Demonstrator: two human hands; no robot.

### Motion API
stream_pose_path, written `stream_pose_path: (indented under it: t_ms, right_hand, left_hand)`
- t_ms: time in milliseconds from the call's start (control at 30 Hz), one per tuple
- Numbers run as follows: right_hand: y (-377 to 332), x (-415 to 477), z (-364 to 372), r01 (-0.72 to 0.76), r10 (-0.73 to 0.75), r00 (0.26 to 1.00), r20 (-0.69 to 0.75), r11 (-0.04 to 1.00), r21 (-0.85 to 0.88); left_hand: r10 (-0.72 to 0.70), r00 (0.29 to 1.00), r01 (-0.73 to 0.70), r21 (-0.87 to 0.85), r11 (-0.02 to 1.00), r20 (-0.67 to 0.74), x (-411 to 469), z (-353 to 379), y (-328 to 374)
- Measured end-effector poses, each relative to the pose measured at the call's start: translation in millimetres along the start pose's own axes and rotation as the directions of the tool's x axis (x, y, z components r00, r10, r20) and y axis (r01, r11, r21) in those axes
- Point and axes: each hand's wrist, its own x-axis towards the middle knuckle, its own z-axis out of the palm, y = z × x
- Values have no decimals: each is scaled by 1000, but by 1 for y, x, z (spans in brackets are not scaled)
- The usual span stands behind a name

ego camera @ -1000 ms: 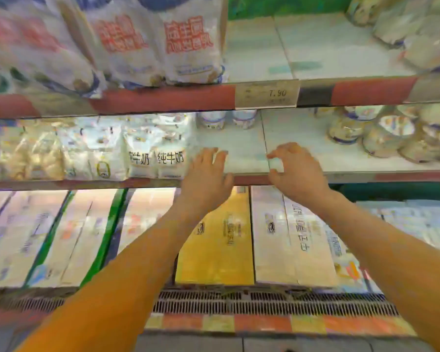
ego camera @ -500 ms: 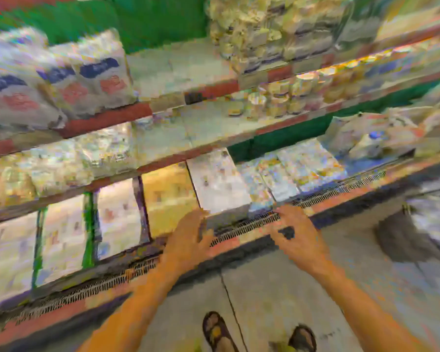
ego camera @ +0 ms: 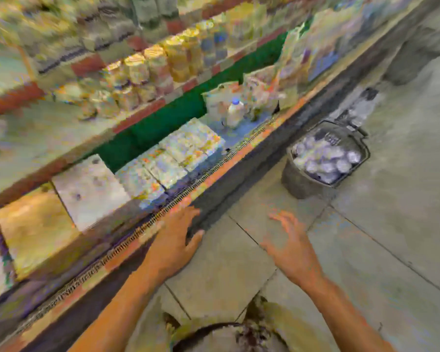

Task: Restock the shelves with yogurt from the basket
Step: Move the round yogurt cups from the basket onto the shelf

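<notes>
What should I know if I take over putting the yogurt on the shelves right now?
The left hand is open and empty, low by the foot of the shelves.
The right hand is open and empty, over the floor, fingers toward the basket.
The basket stands on the floor to the right, apart from both hands, full of yogurt cups.
Done: the blur hides how much is shelved.
Left: take cups from the basket and set them on the shelves.
</notes>
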Motion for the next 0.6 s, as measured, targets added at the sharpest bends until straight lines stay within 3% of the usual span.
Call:
stream_pose_path:
  t_ms: [167, 267, 367, 600]
  right_hand:
    - [65, 15, -73, -105, 104, 994, -39, 994, -22]
    - [92, 26, -109, -93, 92, 995, -25, 995, -46]
    - [118, 43, -139, -93, 92, 996, -12, 994, -64]
    - [176, 122, -199, -169, 150, 979, -141, 976, -136]
  left_hand:
    - [8, 997, -4, -69, 998, 71, 55, 58, 72]
    - [93, 992, -86, -90, 992, 88, 92, 79, 107]
    - [196, 969, -191, -52, 980, 147, 136, 92, 132]
    - [374, 893, -410, 107, 906, 252, 273, 125, 174]
